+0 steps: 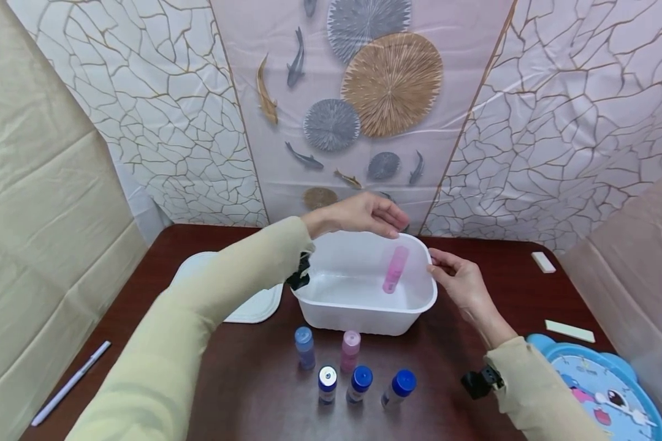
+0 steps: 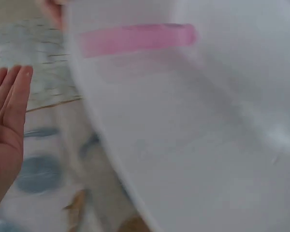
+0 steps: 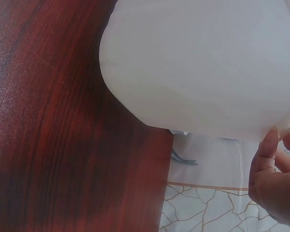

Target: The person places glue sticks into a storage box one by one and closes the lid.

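A white plastic tub (image 1: 336, 312) sits in the middle of the table, and a pink tube-shaped bottle (image 1: 395, 269) leans against its inner right wall. My right hand (image 1: 460, 285) pinches the tub's right rim between thumb and fingers, as the right wrist view also shows. Over the far rim hovers my left hand (image 1: 366, 215), its fingers loosely extended and holding nothing. In the left wrist view, that hand (image 2: 7, 130) is apart from the tub's wall. In front of the tub stand a blue bottle (image 1: 304, 349), a pink bottle (image 1: 350, 352) and several small bottles with blue or white tops (image 1: 360, 384).
A white lid (image 1: 259, 306) lies left of the tub, partly hidden by my left sleeve. Near the left edge is a pen (image 1: 72, 383). On the right are a blue cartoon clock (image 1: 601, 386), a pale strip (image 1: 569, 331) and a small white block (image 1: 543, 262). Patterned cloth walls enclose the table.
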Tool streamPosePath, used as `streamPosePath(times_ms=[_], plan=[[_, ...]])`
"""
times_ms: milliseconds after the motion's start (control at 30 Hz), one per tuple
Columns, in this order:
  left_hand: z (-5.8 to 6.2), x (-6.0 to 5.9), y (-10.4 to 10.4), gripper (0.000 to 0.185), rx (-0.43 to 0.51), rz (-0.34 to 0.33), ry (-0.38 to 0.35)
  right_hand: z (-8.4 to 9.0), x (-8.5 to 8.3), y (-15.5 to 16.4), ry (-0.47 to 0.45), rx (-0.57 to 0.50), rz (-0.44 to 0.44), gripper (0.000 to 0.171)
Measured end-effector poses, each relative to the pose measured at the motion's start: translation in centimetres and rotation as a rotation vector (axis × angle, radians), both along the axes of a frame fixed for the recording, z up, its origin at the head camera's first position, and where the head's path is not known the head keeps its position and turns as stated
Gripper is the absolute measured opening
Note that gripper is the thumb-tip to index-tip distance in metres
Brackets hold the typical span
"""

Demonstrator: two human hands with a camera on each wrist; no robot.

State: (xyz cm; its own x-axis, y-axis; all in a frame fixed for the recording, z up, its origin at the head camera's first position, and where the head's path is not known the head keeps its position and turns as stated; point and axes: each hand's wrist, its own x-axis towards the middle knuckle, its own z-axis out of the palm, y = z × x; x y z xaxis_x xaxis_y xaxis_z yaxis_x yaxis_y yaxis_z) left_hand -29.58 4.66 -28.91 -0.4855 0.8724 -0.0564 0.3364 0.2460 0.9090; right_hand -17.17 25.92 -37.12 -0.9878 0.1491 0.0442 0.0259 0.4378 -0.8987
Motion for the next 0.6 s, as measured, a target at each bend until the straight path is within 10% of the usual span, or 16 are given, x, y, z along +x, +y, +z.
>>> streamPosePath(times_ms=[233, 600], plan=[[2.2, 4.3, -6.2, 0.037, 0.063, -0.144, -0.063, 0.2, 0.0, 0.1, 0.003, -0.002, 0.009, 0.043], [-4.3, 8.5, -14.0, 0.042, 0.077, -0.13, -0.266, 0.0, -0.1, -0.1, -0.01, -0.005, 0.0, 0.042]])
